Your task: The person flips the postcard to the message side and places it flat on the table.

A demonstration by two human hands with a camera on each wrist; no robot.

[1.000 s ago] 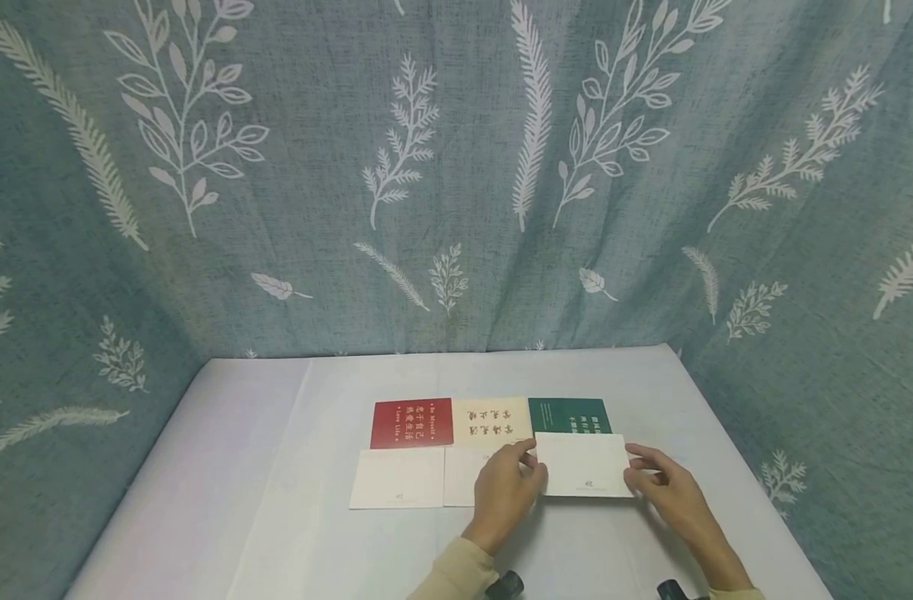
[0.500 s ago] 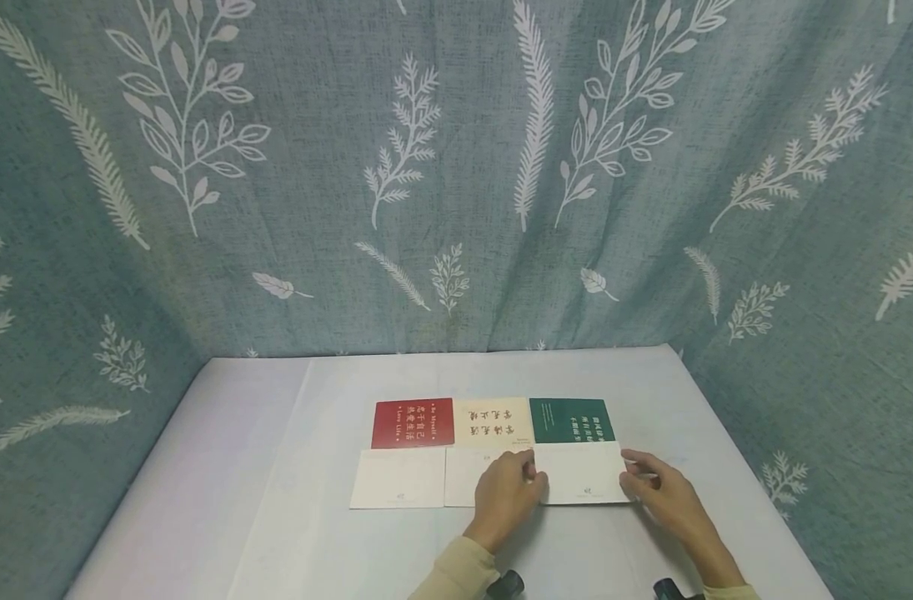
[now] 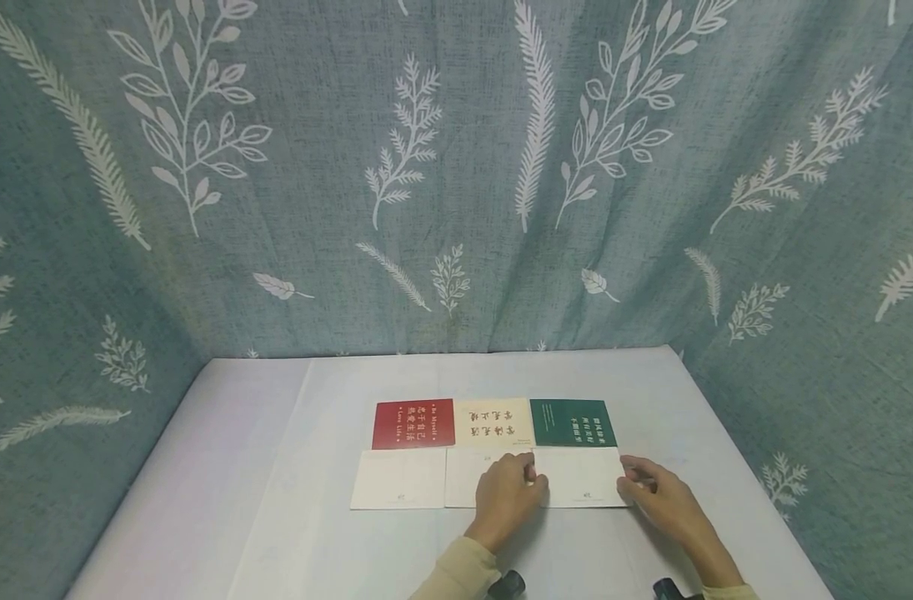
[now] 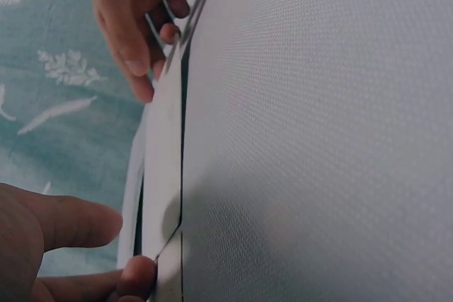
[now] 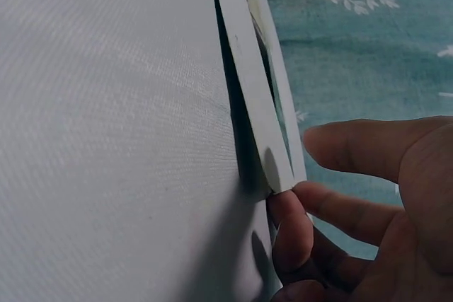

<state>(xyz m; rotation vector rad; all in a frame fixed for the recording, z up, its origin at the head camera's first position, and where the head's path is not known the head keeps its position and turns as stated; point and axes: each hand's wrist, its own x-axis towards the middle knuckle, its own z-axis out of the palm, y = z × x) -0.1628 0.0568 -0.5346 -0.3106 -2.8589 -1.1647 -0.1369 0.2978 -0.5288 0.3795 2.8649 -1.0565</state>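
Note:
A blank-faced white card [image 3: 579, 477] with a small grey mark lies at the right end of the front row, just in front of a green card [image 3: 572, 423]. My left hand [image 3: 504, 496] holds its left edge with the fingertips and covers part of the middle white card [image 3: 462, 479]. At the opposite edge, my right hand [image 3: 668, 500] grips the near right corner between thumb and fingers. In the right wrist view, the card [image 5: 256, 90] stands slightly off the table, with a dark gap beneath it. The left wrist view shows its long edge [image 4: 164, 132] between both hands.
A red card [image 3: 413, 423] and a cream card [image 3: 494, 422], both with printed characters, lie in the back row. Another white card [image 3: 398, 480] is at the front left. The white table [image 3: 276, 467] is bordered by leaf-patterned teal cloth [image 3: 456, 167].
Both hands have lowered the white card and drawn it toward the near side. More of the green card shows now, and the white card lines up with the front row.

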